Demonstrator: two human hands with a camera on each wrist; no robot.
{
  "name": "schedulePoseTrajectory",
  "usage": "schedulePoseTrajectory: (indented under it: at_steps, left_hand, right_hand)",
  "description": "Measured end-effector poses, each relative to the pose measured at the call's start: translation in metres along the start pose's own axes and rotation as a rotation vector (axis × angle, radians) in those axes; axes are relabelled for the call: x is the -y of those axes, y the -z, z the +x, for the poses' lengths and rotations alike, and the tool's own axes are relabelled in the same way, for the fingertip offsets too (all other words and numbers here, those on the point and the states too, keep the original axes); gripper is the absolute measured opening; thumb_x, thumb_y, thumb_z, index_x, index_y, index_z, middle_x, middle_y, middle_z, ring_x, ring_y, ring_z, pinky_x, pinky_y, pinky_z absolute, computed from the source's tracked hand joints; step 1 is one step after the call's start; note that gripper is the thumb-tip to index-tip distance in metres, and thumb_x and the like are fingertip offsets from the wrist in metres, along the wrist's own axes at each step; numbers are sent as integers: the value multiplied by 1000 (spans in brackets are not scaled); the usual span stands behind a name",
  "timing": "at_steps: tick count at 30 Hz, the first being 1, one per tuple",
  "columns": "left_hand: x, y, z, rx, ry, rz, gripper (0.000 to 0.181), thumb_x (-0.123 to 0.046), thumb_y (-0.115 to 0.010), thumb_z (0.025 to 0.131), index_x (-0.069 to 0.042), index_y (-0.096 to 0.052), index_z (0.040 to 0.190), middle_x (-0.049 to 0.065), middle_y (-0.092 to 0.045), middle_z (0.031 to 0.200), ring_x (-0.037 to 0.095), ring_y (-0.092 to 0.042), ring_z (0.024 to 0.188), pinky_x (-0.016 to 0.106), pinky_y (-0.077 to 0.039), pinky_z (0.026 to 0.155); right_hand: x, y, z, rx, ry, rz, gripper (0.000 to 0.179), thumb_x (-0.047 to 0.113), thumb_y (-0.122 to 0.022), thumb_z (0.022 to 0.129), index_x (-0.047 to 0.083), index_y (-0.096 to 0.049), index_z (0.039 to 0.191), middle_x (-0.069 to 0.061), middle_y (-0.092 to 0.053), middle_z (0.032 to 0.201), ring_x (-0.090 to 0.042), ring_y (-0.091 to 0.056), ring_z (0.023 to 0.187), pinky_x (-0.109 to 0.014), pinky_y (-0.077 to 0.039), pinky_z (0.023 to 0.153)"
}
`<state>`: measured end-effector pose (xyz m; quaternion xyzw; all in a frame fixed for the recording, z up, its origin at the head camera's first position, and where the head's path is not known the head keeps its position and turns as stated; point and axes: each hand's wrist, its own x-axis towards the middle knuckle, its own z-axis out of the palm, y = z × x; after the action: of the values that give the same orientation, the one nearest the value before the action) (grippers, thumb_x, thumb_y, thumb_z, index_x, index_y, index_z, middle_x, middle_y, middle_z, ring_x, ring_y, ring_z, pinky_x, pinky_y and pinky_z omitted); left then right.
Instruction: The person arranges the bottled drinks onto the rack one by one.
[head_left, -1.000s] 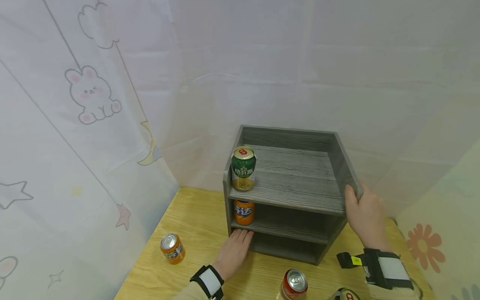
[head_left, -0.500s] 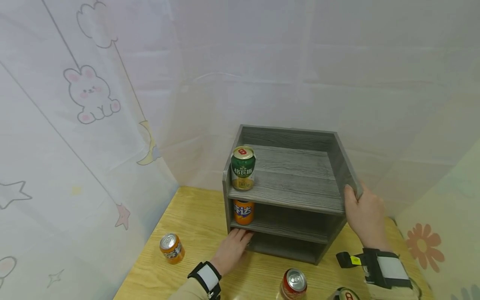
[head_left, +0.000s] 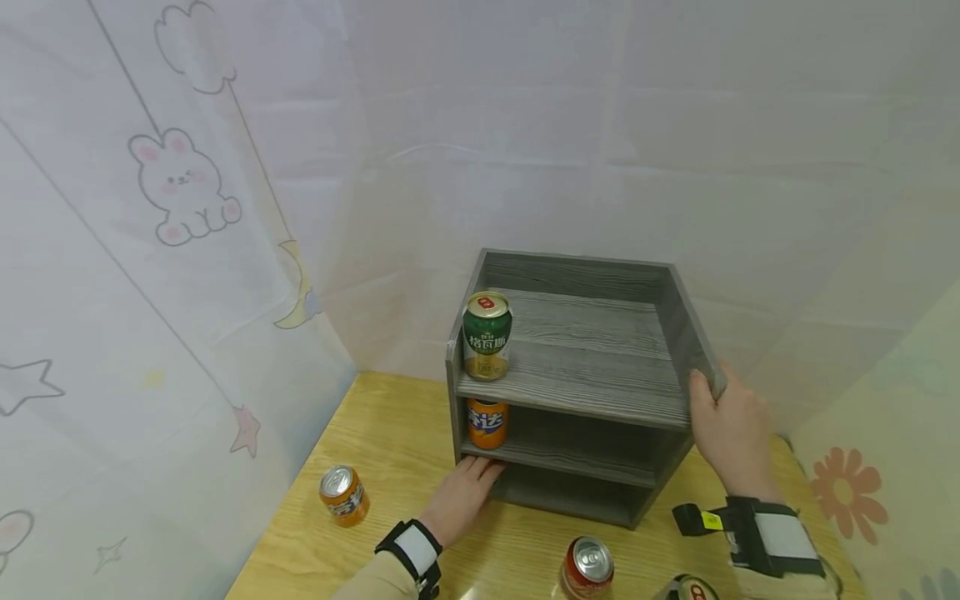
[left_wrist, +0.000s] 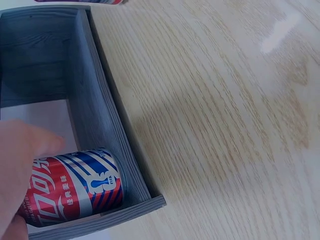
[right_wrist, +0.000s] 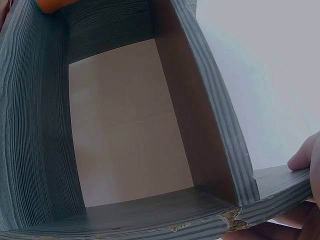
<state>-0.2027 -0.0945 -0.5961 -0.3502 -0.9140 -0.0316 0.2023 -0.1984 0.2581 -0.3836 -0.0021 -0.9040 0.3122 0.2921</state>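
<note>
A grey wooden shelf unit with three levels stands on the table. My left hand reaches into the left end of its lowest level. There it grips a red cola can with blue and silver stripes, standing near the compartment's side wall in the left wrist view; the head view hides most of this can. My right hand holds the unit's right side panel, thumb on the inner face and fingers outside. A green and gold can stands at the left of the top level, above an orange soda can on the middle level.
On the wooden table, another orange can stands left of the unit. A red can and a green-topped can stand in front, near the lower frame edge. Printed white sheeting hangs close behind and beside the table.
My left hand has shifted slightly to the left at the lowest level. The right hand, the shelf unit and the other cans have stayed in place.
</note>
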Motion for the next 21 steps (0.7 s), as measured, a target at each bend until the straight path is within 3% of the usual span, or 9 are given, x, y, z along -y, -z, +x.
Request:
schedulePoseTrajectory:
  at_steps: [9, 13, 16, 21]
  left_hand:
    - [-6, 1, -2, 41, 33, 19, 73, -35, -89, 78, -9, -57, 139, 8, -56, 130, 26, -57, 115, 41, -47, 103]
    - [-6, 5, -7, 44, 43, -66, 70, -34, -85, 84, -11, -54, 142, 8, -55, 137, 28, -54, 124, 44, -42, 109]
    - [-5, 12, -14, 16, 41, -152, 63, -29, -83, 87, -10, -56, 141, 11, -53, 141, 30, -51, 130, 44, -40, 110]
    - [-2, 32, -25, -60, 81, -325, 49, -19, -81, 88, -10, -64, 133, 11, -57, 138, 26, -55, 125, 41, -49, 101]
  right_hand:
    - [-1, -1, 0, 3, -14, 11, 32, 27, -41, 107, 3, -49, 87, -3, -32, 52, -18, -26, 40, -30, -23, 37]
    - [-2, -1, 0, 16, -28, 15, 31, 28, -41, 108, 1, -53, 97, -3, -33, 52, -18, -28, 40, -31, -24, 37]
    - [-2, -1, 0, 24, -39, 16, 33, 29, -40, 108, 2, -51, 92, -3, -33, 52, -18, -27, 39, -30, -24, 36]
    - [-1, -1, 1, 26, -47, 7, 34, 30, -40, 108, 5, -48, 86, -3, -33, 52, -18, -27, 39, -30, -24, 36]
